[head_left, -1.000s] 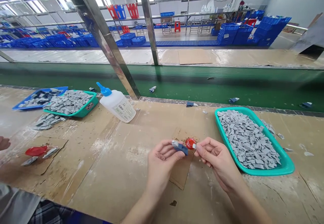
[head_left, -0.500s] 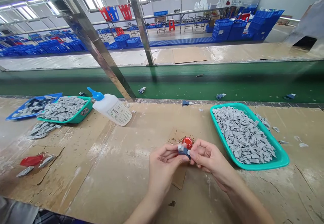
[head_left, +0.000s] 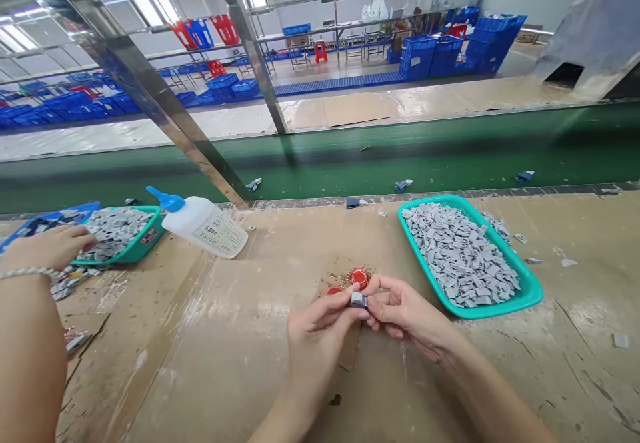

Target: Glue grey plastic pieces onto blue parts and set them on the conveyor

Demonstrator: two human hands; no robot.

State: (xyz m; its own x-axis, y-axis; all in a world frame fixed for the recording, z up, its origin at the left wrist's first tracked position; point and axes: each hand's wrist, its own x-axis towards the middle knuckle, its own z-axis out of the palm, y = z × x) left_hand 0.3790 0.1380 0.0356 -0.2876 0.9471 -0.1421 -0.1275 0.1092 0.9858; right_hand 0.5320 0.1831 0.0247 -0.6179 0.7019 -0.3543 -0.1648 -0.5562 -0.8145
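Observation:
My left hand (head_left: 317, 333) and my right hand (head_left: 403, 313) meet over the table, both pinching one small grey and blue plastic part (head_left: 359, 299) between thumbs and fingertips. Just behind the part sits a small red cap (head_left: 359, 277) on a scrap of brown cardboard (head_left: 349, 353). A teal tray (head_left: 530, 291) heaped with several small grey pieces lies to the right of my right hand.
A white glue bottle (head_left: 205, 224) with a blue nozzle lies tilted at the left. A co-worker's arm (head_left: 27, 323) reaches into a second teal tray (head_left: 145, 239) of grey pieces. A green conveyor belt (head_left: 320, 163) with a few finished parts runs behind the table; a steel post (head_left: 150, 96) slants above.
My hands came together: the right hand's small piece now joins the blue part held by both. A co-worker's arm has entered at the left, reaching to the far tray. The view shifted right.

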